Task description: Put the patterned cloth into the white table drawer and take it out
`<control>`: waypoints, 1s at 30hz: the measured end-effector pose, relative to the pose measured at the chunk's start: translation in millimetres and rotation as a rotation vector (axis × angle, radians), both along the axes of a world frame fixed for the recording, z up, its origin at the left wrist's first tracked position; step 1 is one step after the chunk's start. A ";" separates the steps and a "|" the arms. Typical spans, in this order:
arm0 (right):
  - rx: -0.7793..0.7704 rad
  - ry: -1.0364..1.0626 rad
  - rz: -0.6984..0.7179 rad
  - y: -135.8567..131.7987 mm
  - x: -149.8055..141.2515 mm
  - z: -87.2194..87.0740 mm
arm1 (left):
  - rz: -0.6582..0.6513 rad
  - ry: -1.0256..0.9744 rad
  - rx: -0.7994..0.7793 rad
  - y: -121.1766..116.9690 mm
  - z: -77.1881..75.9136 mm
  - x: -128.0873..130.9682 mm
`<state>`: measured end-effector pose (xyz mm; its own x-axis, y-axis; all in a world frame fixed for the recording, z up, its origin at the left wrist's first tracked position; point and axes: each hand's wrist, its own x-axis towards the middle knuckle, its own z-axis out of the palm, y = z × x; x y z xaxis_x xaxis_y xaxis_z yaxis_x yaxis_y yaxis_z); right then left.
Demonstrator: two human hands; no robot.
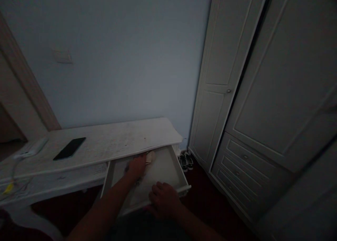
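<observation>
Facing the desk [126, 135] and its open drawer [160, 168], we have our left hand [137, 168] inside, our right hand [163, 199] curled at the front edge. A pale item [150, 157] lies against the nearer left, ahead of the right; either grip, and the item's long axis, we cannot tell.

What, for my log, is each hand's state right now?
Left hand: inside the drawer, by a pale item; grip unclear.
Right hand: curled at the drawer's front edge; grip unclear.
</observation>
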<state>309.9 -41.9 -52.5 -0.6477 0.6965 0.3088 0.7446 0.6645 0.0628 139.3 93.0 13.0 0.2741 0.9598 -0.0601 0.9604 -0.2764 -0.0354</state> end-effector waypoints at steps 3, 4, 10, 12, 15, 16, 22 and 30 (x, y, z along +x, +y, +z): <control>-0.016 -0.011 -0.004 1.1 -0.2 -3.9 | -0.117 -0.028 -0.006 -4.7 -0.9 38.0; -0.020 -0.008 -0.005 1.6 -0.2 -5.2 | -0.169 -0.038 -0.016 -7.5 -2.0 47.6; -0.006 0.036 0.007 2.5 -0.3 -7.4 | -0.424 -0.070 -0.122 -27.7 -9.9 55.3; -0.009 0.050 0.000 1.8 -0.3 -6.2 | -0.459 -0.067 -0.157 -34.4 -10.1 42.6; -0.013 0.064 -0.010 0.8 0.3 -4.7 | -0.477 -0.065 -0.192 -45.0 -9.3 19.2; -0.013 0.065 -0.006 0.6 0.6 -4.3 | -0.476 -0.066 -0.201 -48.6 -9.3 11.5; -0.043 0.048 0.011 0.2 2.0 -1.1 | -0.405 -0.076 -0.226 -63.9 -13.5 -24.6; -0.090 0.039 0.009 -1.3 3.3 2.1 | -0.345 -0.081 -0.234 -62.1 -20.5 -48.2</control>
<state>313.1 -43.2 -50.4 -0.6427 0.7168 0.2705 0.7393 0.6729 -0.0263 91.0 30.9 -7.5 0.5900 0.7738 -0.2304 0.8070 -0.5740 0.1388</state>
